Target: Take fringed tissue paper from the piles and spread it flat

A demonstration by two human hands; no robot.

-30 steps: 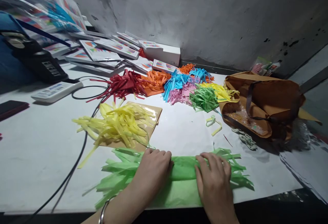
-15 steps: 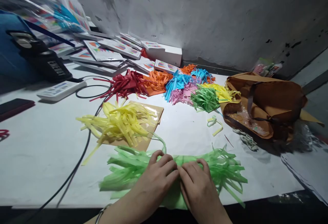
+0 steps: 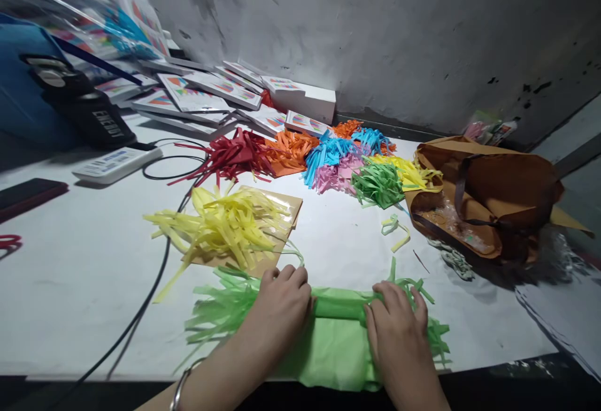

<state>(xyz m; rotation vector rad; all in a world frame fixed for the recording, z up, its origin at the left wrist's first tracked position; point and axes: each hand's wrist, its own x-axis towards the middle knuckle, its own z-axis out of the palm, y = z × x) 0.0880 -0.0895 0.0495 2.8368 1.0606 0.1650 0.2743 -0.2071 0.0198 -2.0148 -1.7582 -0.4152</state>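
A sheet of light green tissue paper (image 3: 335,345) lies at the table's front edge, cut into fringes on its left and right sides. Its far edge is folded or rolled into a darker green band. My left hand (image 3: 284,301) grips the band at its left end, fingers curled over it. At the right end, my right hand (image 3: 399,323) pinches the same band, partly covering the right fringe. Just beyond my left hand lies a yellow tissue fringe (image 3: 230,223) on a brown envelope-like sheet (image 3: 286,210).
Red (image 3: 237,154), orange, blue, pink, green (image 3: 380,182) and yellow tassels sit in a row behind. At right stands a brown bag (image 3: 511,179). A black cable (image 3: 162,267) crosses the left side, near a black bottle (image 3: 101,113). Flat printed boxes (image 3: 220,88) pile up along the wall.
My hands have moved apart along the green tissue paper, the left one leftward and the right one rightward. The band and the plain middle of the sheet now show between them.
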